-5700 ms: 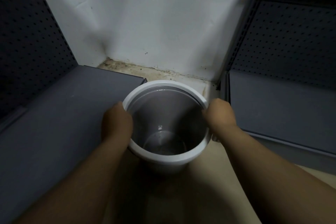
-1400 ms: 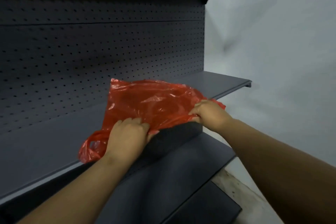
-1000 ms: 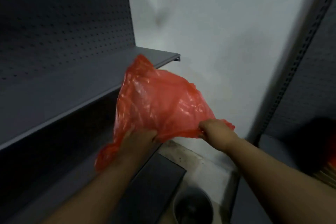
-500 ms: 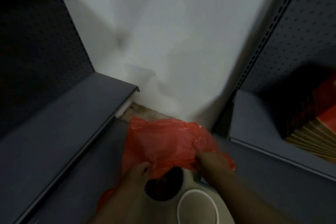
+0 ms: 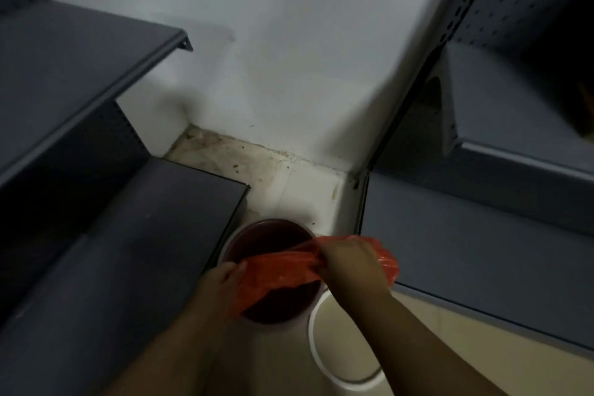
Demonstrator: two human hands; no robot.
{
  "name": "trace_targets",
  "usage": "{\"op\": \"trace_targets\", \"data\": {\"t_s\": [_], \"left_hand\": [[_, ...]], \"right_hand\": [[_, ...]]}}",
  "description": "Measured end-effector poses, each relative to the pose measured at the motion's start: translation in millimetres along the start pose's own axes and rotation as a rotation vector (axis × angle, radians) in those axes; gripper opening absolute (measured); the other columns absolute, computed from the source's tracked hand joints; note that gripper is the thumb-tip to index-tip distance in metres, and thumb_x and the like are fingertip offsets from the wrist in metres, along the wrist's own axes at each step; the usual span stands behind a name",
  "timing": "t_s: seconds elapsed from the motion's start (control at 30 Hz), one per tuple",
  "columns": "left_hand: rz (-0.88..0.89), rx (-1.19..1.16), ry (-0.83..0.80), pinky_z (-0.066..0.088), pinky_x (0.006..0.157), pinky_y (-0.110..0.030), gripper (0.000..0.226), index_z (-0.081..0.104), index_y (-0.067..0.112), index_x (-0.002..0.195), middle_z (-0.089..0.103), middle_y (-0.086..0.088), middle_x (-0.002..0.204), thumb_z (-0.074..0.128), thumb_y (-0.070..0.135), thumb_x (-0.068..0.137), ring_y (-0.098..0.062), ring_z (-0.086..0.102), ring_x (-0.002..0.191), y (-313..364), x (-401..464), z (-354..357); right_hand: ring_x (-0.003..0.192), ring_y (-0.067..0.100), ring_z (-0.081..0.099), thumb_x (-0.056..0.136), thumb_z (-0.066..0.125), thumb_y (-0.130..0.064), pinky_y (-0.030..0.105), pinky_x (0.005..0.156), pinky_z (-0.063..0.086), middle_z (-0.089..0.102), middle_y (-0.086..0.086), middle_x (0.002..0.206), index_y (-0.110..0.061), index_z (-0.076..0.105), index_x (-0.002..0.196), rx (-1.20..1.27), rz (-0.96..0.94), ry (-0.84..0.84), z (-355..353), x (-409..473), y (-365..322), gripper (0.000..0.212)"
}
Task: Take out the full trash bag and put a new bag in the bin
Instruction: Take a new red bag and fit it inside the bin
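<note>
Item: your left hand (image 5: 221, 283), lower centre of the frame. Fingers curled and pinched on the near-left edge of the red bag (image 5: 283, 270), knuckles up, forearm running down to the bottom edge.

Item: your right hand (image 5: 350, 264), just right of centre. Closed in a fist on the bag's far-right edge, with a bunch of red plastic sticking out past the knuckles toward the right.

Item: red bag. Stretched between your two hands across the mouth of the bin (image 5: 266, 235), its lower part hanging inside so that the interior reads dark red.

Item: bin. On the pale floor (image 5: 289, 183) in the corner, lower centre, touching or just beside the grey bottom shelf (image 5: 128, 235) at the left.

Item: white ring (image 5: 316, 344), lower right of centre, lying on the floor just beside the bin; your right forearm crosses it.

Change from half a second ago: the bag then hung bunched above the bin; now it is down in the opening. The view has tilted lower, and the red-and-tan goods at the right edge are almost out of frame.

Hard to make out: your fingertips are buried in plastic, the bin's near rim is covered by bag and hands, and the whole frame is dim and motion-blurred.
</note>
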State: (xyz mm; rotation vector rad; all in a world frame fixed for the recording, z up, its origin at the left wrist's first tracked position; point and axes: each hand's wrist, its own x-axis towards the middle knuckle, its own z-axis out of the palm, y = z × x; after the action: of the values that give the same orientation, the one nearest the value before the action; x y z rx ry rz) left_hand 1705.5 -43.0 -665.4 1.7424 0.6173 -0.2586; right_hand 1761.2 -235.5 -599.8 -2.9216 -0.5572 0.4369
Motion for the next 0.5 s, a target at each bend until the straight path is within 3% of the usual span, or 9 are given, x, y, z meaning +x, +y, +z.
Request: {"op": "trace_targets", "data": {"t_s": [0.1, 0.2, 0.27, 0.33, 0.4, 0.43, 0.5], "left_hand": [[0.047, 0.066, 0.009, 0.042, 0.057, -0.025, 0.031, 0.061, 0.005, 0.075, 0.061, -0.01, 0.072, 0.045, 0.024, 0.094, -0.021, 0.055, 0.066, -25, 25, -13], [0.137, 0.218, 0.018, 0.04, 0.063, -0.03, 0.035, 0.063, 0.01, 0.08, 0.063, -0.01, 0.077, 0.043, 0.035, 0.095, -0.024, 0.056, 0.071, -41, 46, -25], [0.214, 0.28, 0.021, 0.043, 0.066, -0.035, 0.041, 0.061, 0.011, 0.074, 0.061, -0.011, 0.071, 0.043, 0.042, 0.093, -0.028, 0.057, 0.068, -54, 59, -25], [0.305, 0.327, 0.048, 0.047, 0.069, -0.037, 0.038, 0.062, 0.011, 0.075, 0.065, -0.012, 0.075, 0.043, 0.038, 0.093, -0.029, 0.061, 0.073, -61, 68, -22], [0.426, 0.361, 0.066, 0.046, 0.069, -0.028, 0.029, 0.064, 0.02, 0.081, 0.068, -0.003, 0.083, 0.043, 0.035, 0.092, -0.018, 0.063, 0.079, -71, 73, -18], [0.479, 0.378, 0.062, 0.046, 0.071, -0.025, 0.026, 0.064, 0.024, 0.087, 0.069, 0.001, 0.087, 0.043, 0.038, 0.091, -0.013, 0.063, 0.083, -76, 77, -17], [0.574, 0.424, 0.053, 0.048, 0.077, -0.028, 0.031, 0.063, 0.032, 0.094, 0.069, 0.005, 0.093, 0.04, 0.05, 0.085, -0.011, 0.063, 0.088, -84, 78, -14]], "right_hand": [[0.097, 0.021, 0.058, 0.086, 0.05, -0.054, 0.034, 0.093, 0.038, 0.066, 0.002, 0.099, -0.018, 0.062, 0.098, 0.111, -0.015, 0.013, 36, 16, -9, 0.039], [0.099, 0.017, 0.054, 0.073, 0.023, -0.081, 0.037, 0.1, 0.036, 0.062, -0.002, 0.098, -0.022, 0.062, 0.095, 0.311, 0.085, 0.179, 72, 28, -9, 0.074], [0.108, 0.022, 0.051, 0.07, 0.016, -0.082, 0.042, 0.101, 0.036, 0.057, 0.001, 0.107, -0.023, 0.059, 0.103, 0.36, 0.225, 0.374, 97, 38, -2, 0.08], [0.131, 0.029, 0.037, 0.074, 0.021, -0.077, 0.048, 0.111, 0.027, 0.044, 0.009, 0.134, -0.032, 0.05, 0.125, 0.438, 0.356, 0.458, 114, 50, 4, 0.074], [0.146, 0.03, 0.009, 0.079, 0.029, -0.074, 0.052, 0.118, 0.012, 0.011, 0.008, 0.158, -0.045, 0.031, 0.141, 0.565, 0.429, 0.427, 125, 65, 10, 0.068], [0.148, 0.029, 0.001, 0.081, 0.033, -0.073, 0.052, 0.119, 0.009, -0.003, 0.005, 0.16, -0.048, 0.025, 0.142, 0.645, 0.447, 0.395, 128, 73, 13, 0.067], [0.148, 0.028, 0.001, 0.083, 0.037, -0.069, 0.048, 0.12, 0.011, -0.007, 0.004, 0.161, -0.046, 0.026, 0.143, 0.79, 0.434, 0.361, 133, 85, 19, 0.066]]}}
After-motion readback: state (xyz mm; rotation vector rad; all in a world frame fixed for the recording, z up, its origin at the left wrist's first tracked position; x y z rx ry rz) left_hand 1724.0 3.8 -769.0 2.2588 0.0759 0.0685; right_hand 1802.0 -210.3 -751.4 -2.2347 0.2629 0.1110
